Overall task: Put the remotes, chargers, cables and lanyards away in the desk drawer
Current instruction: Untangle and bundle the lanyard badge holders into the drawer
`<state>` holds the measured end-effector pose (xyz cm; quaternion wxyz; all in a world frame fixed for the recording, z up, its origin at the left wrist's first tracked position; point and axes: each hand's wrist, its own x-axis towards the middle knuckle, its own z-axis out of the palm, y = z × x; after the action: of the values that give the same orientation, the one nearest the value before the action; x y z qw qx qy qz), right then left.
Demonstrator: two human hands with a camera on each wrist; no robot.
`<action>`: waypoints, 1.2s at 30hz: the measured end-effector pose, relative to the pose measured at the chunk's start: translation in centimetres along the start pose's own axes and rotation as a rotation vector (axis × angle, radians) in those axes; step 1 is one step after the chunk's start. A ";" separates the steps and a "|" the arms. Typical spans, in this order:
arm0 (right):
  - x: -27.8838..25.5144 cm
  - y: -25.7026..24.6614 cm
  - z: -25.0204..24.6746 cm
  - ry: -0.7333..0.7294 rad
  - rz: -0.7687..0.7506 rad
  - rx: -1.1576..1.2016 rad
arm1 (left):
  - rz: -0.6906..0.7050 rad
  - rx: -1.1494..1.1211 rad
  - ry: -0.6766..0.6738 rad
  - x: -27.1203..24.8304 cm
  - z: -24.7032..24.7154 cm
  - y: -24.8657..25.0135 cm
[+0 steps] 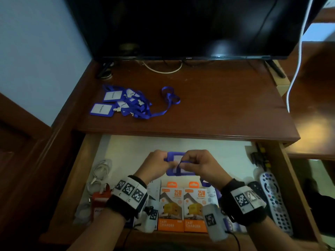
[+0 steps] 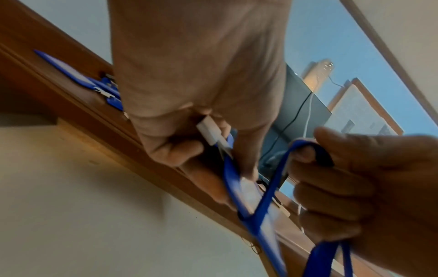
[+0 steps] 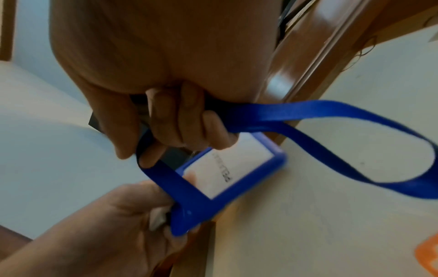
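Over the open drawer [image 1: 288, 180] both hands hold one blue lanyard with its badge holder [image 1: 174, 172] [image 3: 227, 176]. My left hand [image 1: 159, 163] [image 2: 189, 142] pinches the badge holder's end with the white clip [image 2: 212, 135]. My right hand [image 1: 194, 163] [image 3: 170, 127] grips the blue strap [image 3: 331, 110] [image 2: 275, 178], which loops off to the right. A pile of several more blue lanyards [image 1: 126, 102] lies on the desk top. In the drawer sit two orange charger boxes [image 1: 183, 205], white cables [image 1: 98, 175] at the left and a grey remote [image 1: 275, 200] at the right.
A dark TV [image 1: 188, 26] stands at the back of the wooden desk [image 1: 226, 98]. A white cable [image 1: 297, 57] hangs at the right. Black connectors [image 1: 259, 156] lie in the drawer's far right corner. The pale drawer floor [image 1: 137, 147] shows beyond my hands.
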<state>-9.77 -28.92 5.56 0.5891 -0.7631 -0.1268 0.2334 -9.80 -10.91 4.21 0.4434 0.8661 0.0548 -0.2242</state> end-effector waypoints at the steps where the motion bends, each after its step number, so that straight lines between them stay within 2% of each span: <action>1: 0.3 0.1 -0.3 0.046 -0.015 -0.042 | 0.002 0.015 -0.072 -0.1 0.1 0.2; 4: 1.1 1.0 -1.3 0.181 -0.006 -0.142 | -0.025 -0.006 -0.196 -0.2 -0.1 0.3; 6: 1.2 1.7 -1.9 0.182 0.031 -0.163 | -0.052 -0.062 -0.234 -0.3 -0.6 0.2; 10: 0.4 3.2 -2.2 0.134 0.171 0.067 | -0.059 -0.189 -0.286 -0.9 -1.3 -0.7; 13: 0.0 5.3 -1.7 0.116 0.235 0.216 | -0.048 -0.426 -0.257 -1.4 -1.4 -1.7; 16: 0.2 6.0 -0.7 0.133 0.230 0.301 | -0.055 -0.620 -0.201 -1.3 -1.3 -2.2; 20: 1.0 5.0 0.4 0.177 0.218 0.377 | -0.010 -0.768 -0.244 -1.0 -1.0 -1.7; 24: 2.0 4.5 1.8 0.099 0.212 0.475 | 0.086 -0.983 -0.279 -1.1 -1.2 -1.0; 27: 2.5 5.2 1.9 0.103 0.260 0.548 | 0.088 -1.057 -0.144 -0.9 -1.8 -0.5; 29: 2.5 5.8 1.8 0.121 0.285 0.541 | 0.005 -0.962 0.019 -0.5 -2.1 -0.2; 31: 2.4 6.1 1.7 0.113 0.300 0.468 | -0.109 -0.929 0.146 0.3 -2.1 -0.4; 34: 2.0 4.9 2.0 0.021 0.293 0.292 | -0.275 -0.922 0.344 1.2 -1.8 -0.9; 36: 1.9 3.4 2.4 -0.056 0.257 0.196 | -0.291 -0.799 0.482 1.5 -1.5 -1.2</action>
<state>-9.67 -26.92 1.48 0.6223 -0.7052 -0.0212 0.3390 -8.28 -9.15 3.45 0.6799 0.6388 0.3580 -0.0384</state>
